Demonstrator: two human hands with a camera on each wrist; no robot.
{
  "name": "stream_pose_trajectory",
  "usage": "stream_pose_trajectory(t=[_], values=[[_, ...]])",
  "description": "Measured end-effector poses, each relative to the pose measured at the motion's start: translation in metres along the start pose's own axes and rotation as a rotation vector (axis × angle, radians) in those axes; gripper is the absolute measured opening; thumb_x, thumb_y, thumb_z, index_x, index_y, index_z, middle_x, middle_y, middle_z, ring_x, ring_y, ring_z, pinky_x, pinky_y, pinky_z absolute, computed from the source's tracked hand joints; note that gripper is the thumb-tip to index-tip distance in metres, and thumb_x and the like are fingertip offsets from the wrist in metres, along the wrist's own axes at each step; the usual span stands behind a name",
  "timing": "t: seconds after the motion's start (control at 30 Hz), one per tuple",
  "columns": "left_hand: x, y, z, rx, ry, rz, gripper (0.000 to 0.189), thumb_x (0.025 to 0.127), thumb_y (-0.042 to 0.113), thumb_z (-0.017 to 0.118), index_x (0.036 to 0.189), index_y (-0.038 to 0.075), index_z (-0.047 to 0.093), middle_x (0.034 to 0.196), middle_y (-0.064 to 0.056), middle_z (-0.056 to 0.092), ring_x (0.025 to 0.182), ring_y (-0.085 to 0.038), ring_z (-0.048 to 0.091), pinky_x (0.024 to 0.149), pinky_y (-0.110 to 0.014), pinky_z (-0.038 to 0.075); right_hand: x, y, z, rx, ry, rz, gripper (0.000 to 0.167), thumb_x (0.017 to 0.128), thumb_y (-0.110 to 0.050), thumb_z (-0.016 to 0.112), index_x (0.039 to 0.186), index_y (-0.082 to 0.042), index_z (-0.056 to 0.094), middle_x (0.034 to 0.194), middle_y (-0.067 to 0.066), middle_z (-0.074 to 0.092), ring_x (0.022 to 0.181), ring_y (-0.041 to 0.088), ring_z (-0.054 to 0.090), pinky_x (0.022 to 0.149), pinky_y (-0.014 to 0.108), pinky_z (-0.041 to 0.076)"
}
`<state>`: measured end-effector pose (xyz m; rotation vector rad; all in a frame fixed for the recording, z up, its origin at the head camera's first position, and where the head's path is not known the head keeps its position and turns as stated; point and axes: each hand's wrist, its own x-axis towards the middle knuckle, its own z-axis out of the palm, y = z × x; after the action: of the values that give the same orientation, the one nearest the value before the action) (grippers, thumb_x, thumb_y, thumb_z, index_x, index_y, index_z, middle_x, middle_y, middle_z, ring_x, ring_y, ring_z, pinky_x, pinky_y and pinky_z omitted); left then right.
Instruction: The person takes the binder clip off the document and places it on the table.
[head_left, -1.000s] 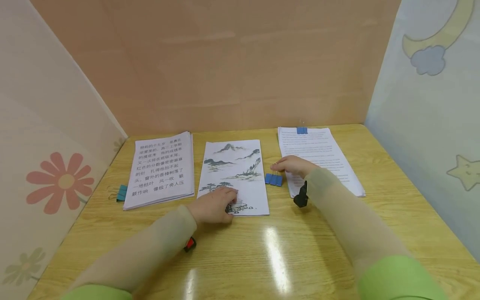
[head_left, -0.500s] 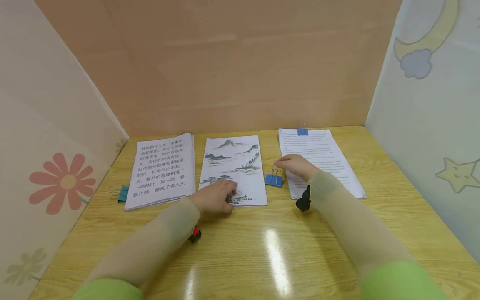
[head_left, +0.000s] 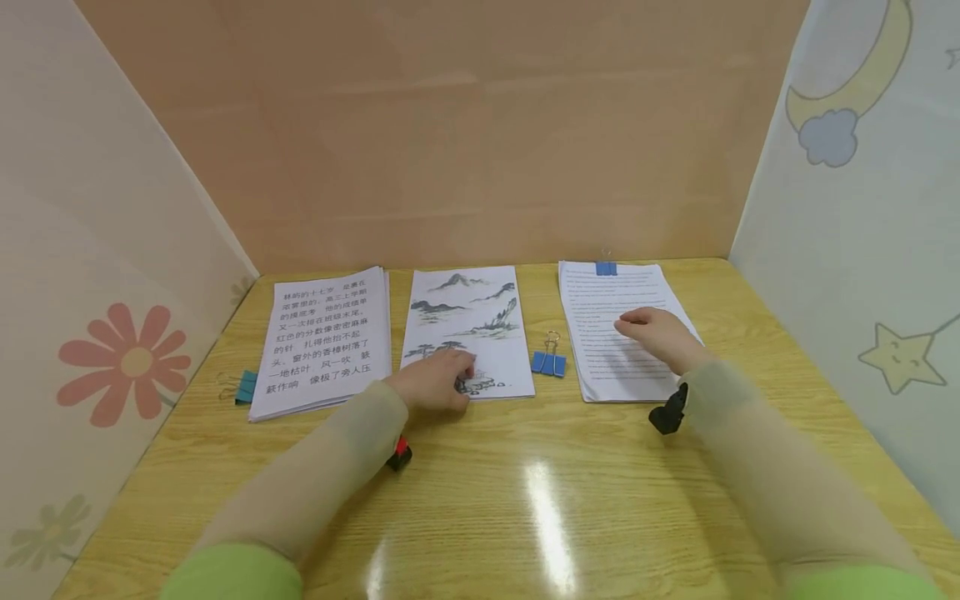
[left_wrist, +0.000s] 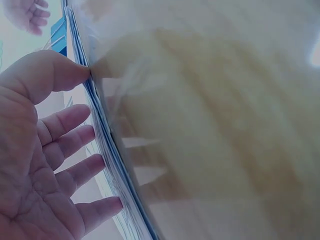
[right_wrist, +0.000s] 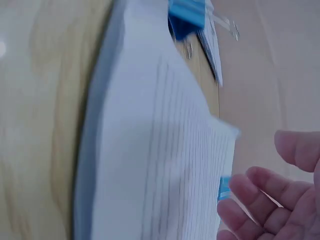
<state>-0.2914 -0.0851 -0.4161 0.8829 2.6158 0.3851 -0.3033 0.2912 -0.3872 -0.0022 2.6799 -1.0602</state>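
Note:
A stack of paper with an ink landscape on top (head_left: pixel 483 308) lies at the middle of the table. My left hand (head_left: pixel 435 379) rests on its near left part; in the left wrist view the thumb touches the edge of the stack (left_wrist: pixel 107 127) and the fingers are loosely spread. To the right of that stack a blue binder clip (head_left: pixel 549 363) lies on the table with its wire handles pointing away. My right hand (head_left: pixel 660 337) hovers over a stack of printed sheets (head_left: pixel 618 367), fingers loosely bent, holding nothing. Another blue binder clip (head_left: pixel 606 268) sits on that stack's far edge.
On the left lies a third paper stack (head_left: pixel 318 342) with large Chinese print. A teal binder clip (head_left: pixel 246 387) is at its left edge. A tan back wall (head_left: pixel 480 133) and patterned side walls enclose the wooden table (head_left: pixel 480 500).
My left hand and the landscape stack have moved away from me, toward the back. My right hand has let go of the blue binder clip's handle and moved right, over the printed sheets.

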Motion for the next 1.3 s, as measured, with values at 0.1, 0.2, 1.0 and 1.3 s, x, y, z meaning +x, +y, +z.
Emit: stream_pose_trajectory(t=[0.1,0.2,1.0,1.3], values=[[0.002,-0.001,-0.001,-0.006,-0.002,-0.004,0.032,0.083,0.026,0.069,0.110,0.017,0.054,0.108,0.005,0.053,0.102,-0.014,0.049,0.089,-0.033,0.044,0.002,0.009,-0.015,-0.034,0.037,0.035,0.064,0.100,-0.042,0.046,0.139,0.008,0.040,0.144,0.030,0.034,0.131,0.047,0.032,0.105,0.057,0.029],[0.003,-0.002,-0.003,-0.012,-0.001,-0.009,0.031,0.083,0.026,0.069,0.109,0.017,0.054,0.107,0.005,0.053,0.101,-0.015,0.049,0.088,-0.033,0.044,0.005,0.016,-0.029,-0.034,0.048,0.076,0.068,0.100,-0.042,0.045,0.142,0.009,0.034,0.146,0.032,0.029,0.132,0.048,0.030,0.105,0.059,0.028],[-0.006,0.013,0.003,0.081,0.104,0.077,0.027,0.091,0.027,0.063,0.115,0.016,0.060,0.142,-0.002,0.048,0.131,-0.021,0.043,0.109,-0.037,0.033,0.060,0.066,-0.034,-0.343,0.229,0.283,0.080,0.093,-0.053,0.045,0.133,0.016,0.039,0.133,0.039,0.039,0.120,0.056,0.035,0.100,0.060,0.030],[-0.023,0.040,0.003,0.095,0.147,0.236,0.022,0.090,0.017,0.063,0.111,0.012,0.066,0.139,-0.002,0.051,0.128,-0.021,0.047,0.107,-0.035,0.036,0.071,0.064,-0.032,-0.441,0.174,0.363,0.074,0.090,-0.051,0.053,0.119,0.018,0.049,0.109,0.040,0.040,0.105,0.052,0.038,0.088,0.057,0.038]])
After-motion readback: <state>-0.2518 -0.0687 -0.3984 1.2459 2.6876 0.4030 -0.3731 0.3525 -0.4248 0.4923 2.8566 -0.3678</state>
